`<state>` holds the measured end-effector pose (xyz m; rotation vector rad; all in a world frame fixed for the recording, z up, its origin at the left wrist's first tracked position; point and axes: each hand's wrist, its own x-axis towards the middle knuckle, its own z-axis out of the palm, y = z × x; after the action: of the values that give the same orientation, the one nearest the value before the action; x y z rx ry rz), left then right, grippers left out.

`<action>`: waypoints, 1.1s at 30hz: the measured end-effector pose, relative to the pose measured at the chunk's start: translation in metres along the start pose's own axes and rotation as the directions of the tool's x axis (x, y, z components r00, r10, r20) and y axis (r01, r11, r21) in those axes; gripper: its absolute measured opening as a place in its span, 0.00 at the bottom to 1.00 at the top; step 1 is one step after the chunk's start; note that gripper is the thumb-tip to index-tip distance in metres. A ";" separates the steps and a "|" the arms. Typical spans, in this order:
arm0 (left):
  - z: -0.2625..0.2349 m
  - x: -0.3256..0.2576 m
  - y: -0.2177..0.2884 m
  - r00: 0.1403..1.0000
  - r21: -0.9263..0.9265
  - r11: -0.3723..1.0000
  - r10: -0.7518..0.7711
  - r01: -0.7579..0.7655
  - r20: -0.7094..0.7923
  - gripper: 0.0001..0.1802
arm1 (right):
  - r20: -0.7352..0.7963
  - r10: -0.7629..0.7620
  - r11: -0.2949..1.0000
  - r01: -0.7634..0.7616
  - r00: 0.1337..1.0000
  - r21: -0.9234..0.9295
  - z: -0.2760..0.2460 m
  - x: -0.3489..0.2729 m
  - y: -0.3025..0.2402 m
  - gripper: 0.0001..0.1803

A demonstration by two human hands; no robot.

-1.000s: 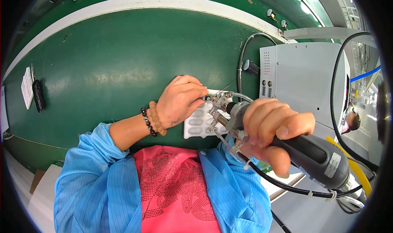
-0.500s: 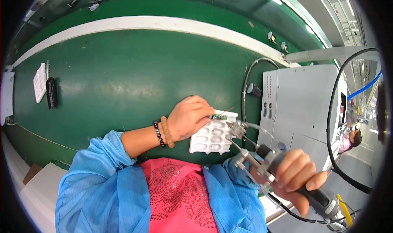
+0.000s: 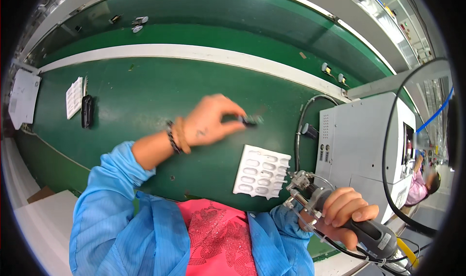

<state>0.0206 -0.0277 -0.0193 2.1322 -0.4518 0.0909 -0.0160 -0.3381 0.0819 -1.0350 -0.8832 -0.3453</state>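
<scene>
My left hand [image 3: 206,123] reaches out over the middle of the green belt [image 3: 145,96], thumb and fingertips pinched shut on a small dark part [image 3: 251,121]. The part is blurred; its long axis seems to run left to right, sticking out from my fingertips toward the grey machine [image 3: 361,150]. My right hand [image 3: 347,215] stays low near the belt's near edge, fingers wrapped around a power screwdriver [image 3: 340,215], its tip aimed at the white tray [image 3: 262,171] just beside it.

Open green belt [image 3: 145,96] left, grey machine [image 3: 359,145] blocking right
</scene>
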 end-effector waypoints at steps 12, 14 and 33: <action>0.020 0.137 -0.059 0.922 0.416 0.881 0.332 -0.227 -0.200 0.19 | 0.013 0.031 0.999 -0.031 0.999 0.025 -0.007 0.003 0.005 0.27; 0.054 0.172 -0.054 0.905 0.343 0.879 0.399 -0.331 -0.150 0.20 | 0.018 0.048 0.999 -0.048 0.999 0.016 -0.008 0.004 0.002 0.27; 0.137 0.250 -0.032 0.985 -0.141 0.975 0.174 -0.170 0.012 0.15 | -0.012 0.010 0.999 -0.011 1.000 -0.034 -0.009 0.012 0.012 0.25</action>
<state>0.2496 -0.1942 -0.0643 1.9559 -0.6387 0.1286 0.0031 -0.3382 0.0816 -1.0676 -0.8638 -0.3579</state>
